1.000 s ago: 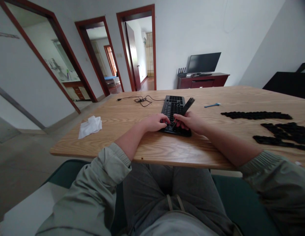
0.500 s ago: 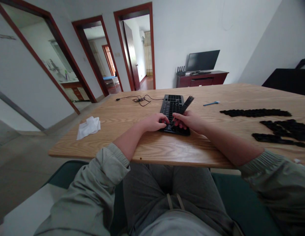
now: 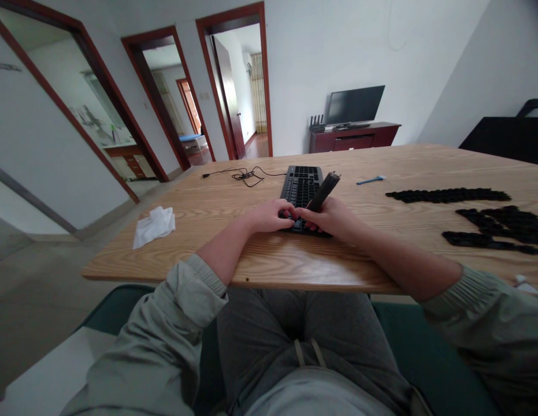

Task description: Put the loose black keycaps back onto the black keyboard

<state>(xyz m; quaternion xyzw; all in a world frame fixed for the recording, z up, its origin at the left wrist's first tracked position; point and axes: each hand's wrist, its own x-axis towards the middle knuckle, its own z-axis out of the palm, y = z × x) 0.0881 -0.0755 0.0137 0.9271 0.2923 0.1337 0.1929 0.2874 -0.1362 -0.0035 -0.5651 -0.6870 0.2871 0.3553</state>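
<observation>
A black computer keyboard (image 3: 301, 186) lies on the wooden table (image 3: 208, 205), with its front keys hidden under my hands. My right hand (image 3: 331, 218) is shut on a black keycap puller (image 3: 324, 190), whose handle slants up and away from me. The tool's lower end is hidden among my fingers. My left hand (image 3: 269, 216) rests over the front left of the keyboard, its fingertips on the keys and almost meeting my right hand. Whether it pinches anything is hidden.
Rows of loose black keycaps (image 3: 446, 196) lie on the table's right side. Also on the table are a blue brush-like object (image 3: 370, 180), a coiled black cable (image 3: 247, 175) behind the keyboard, and a crumpled white tissue (image 3: 153, 227) at left. The table's near edge passes over my lap.
My right hand has shifted left toward my left hand, and the tool now leans further over the keyboard. The thin wire visible earlier near my fingers is now hidden. The view has tilted slightly.
</observation>
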